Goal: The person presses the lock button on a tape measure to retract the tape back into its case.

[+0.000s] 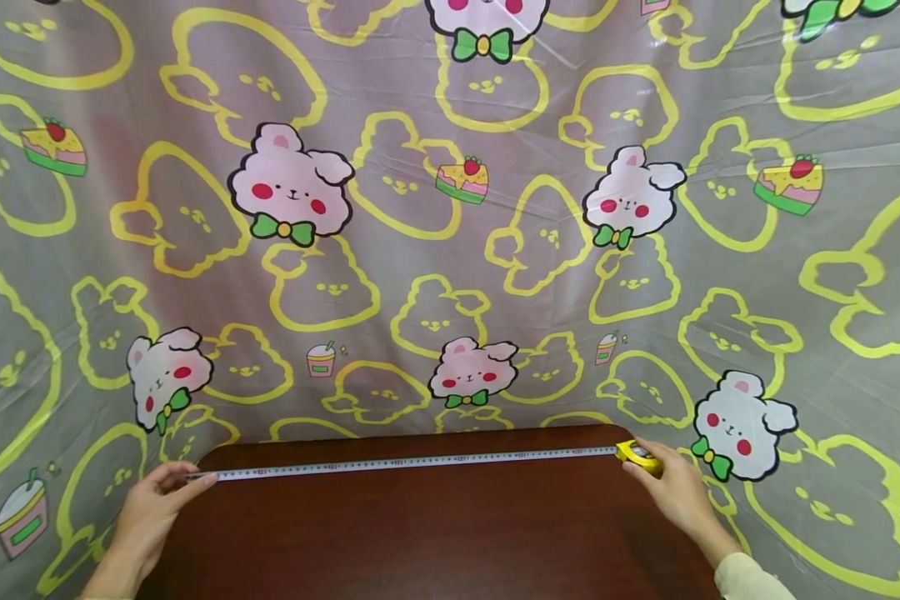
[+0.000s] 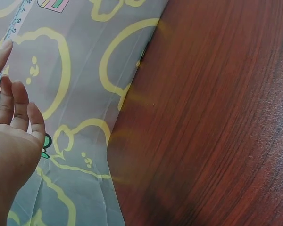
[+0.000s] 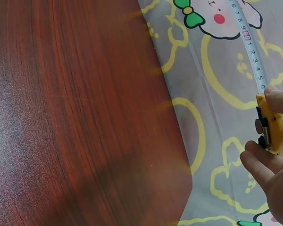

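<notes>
While the left hand (image 1: 153, 504) is sitting at eight o'clock in the head view, its thumb and fingertips are pinching the tape strip (image 1: 420, 462) near one end. At four o'clock, the right hand (image 1: 675, 492) is gripping the yellow case (image 1: 640, 456), its thumb lying by the mouth where the strip is coming out.

Between the two hands, the strip is running out straight, pointing from the case towards nine o'clock and sloping slightly down on its way to the left hand. Its printed face, with black digits and red marks, is showing. In the head view it is crossing the far part of the brown table (image 1: 450, 533), which is filling six o'clock; whether the strip is touching the wood, one cannot tell.

In the left wrist view, the left hand is appearing at nine o'clock, the strip passing between thumb and fingers and pointing towards one o'clock. In the right wrist view, the case is lying in the right hand at about four o'clock, with the strip leading towards eleven.

Beyond the table, a grey curtain (image 1: 412, 258) is hanging across twelve o'clock, showing white rabbit faces and yellow outlines. A pale sleeve (image 1: 750, 577) is covering the right wrist.
</notes>
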Demonstrator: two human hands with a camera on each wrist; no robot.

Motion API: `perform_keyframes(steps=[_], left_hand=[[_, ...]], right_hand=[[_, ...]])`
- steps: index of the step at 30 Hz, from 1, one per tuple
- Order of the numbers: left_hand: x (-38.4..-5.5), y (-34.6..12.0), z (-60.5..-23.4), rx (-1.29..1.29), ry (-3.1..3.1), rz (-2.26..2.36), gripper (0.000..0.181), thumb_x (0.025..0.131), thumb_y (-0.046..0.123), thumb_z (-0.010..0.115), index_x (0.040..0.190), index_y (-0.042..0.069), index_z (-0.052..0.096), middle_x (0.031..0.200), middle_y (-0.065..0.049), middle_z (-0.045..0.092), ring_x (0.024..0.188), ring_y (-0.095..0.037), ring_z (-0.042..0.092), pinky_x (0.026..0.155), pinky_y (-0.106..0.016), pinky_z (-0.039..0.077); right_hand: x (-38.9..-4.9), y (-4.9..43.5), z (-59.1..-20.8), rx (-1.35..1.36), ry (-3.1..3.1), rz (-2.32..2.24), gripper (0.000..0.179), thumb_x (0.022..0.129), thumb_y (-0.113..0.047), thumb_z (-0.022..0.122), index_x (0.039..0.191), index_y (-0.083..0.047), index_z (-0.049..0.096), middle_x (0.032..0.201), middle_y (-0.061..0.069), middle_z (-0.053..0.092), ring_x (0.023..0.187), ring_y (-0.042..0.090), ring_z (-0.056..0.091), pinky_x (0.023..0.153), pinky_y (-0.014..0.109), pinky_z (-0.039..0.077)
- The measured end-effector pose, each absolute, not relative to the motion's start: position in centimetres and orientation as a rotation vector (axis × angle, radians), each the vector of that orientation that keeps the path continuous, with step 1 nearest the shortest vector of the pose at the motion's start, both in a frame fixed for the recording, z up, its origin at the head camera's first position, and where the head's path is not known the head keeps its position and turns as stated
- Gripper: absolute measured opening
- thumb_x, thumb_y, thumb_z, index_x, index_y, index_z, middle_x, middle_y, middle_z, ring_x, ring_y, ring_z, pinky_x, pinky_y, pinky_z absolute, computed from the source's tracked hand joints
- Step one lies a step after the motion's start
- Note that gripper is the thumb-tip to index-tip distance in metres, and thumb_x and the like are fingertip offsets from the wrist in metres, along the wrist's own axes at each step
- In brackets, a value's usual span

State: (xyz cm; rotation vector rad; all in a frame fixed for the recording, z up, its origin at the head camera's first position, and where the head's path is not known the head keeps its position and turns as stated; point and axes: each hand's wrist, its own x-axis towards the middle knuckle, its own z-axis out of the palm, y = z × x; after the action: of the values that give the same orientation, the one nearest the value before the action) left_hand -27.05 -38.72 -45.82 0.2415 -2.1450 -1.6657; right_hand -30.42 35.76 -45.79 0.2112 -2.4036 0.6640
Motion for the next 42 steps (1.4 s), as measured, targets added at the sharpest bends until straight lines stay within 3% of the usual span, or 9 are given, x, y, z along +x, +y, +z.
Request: perform_keyframes(steps=[25, 32, 42], left_hand=[[-27.0, -37.3, -45.6, 0.238, -2.223, -1.598, 0.038, 0.090, 0.026, 0.085, 0.105, -0.001, 0.063, 0.086, 0.012, 0.064, 0.082, -0.005, 0.057, 0.071, -0.020, 0.048], [-26.8, -36.4, -45.4, 0.167, -2.198, -1.607, 0.030, 0.089, 0.021, 0.085, 0.101, 0.003, 0.064, 0.090, 0.013, 0.062, 0.084, -0.005, 0.057, 0.072, -0.020, 0.048], [-26.8, -36.2, -45.6, 0.188, -2.224, -1.600, 0.035, 0.089, 0.025, 0.085, 0.103, 0.002, 0.063, 0.089, 0.010, 0.062, 0.083, -0.007, 0.057, 0.072, -0.022, 0.048]], right_hand=[[-29.8, 34.1, -45.5, 0.199, -2.433, 0.686, 0.056, 0.088, -0.027, 0.086, 0.130, 0.004, 0.067, 0.124, 0.027, 0.067, 0.108, 0.045, 0.065, 0.085, 0.060, 0.050], [-29.9, 33.5, -45.4, 0.213, -2.406, 0.685, 0.056, 0.084, -0.025, 0.089, 0.128, 0.002, 0.069, 0.123, 0.026, 0.068, 0.107, 0.046, 0.065, 0.085, 0.060, 0.050], [-29.8, 32.8, -45.2, 0.188, -2.447, 0.696, 0.057, 0.084, -0.031, 0.089, 0.128, 0.000, 0.070, 0.122, 0.023, 0.069, 0.105, 0.042, 0.066, 0.084, 0.058, 0.052]])
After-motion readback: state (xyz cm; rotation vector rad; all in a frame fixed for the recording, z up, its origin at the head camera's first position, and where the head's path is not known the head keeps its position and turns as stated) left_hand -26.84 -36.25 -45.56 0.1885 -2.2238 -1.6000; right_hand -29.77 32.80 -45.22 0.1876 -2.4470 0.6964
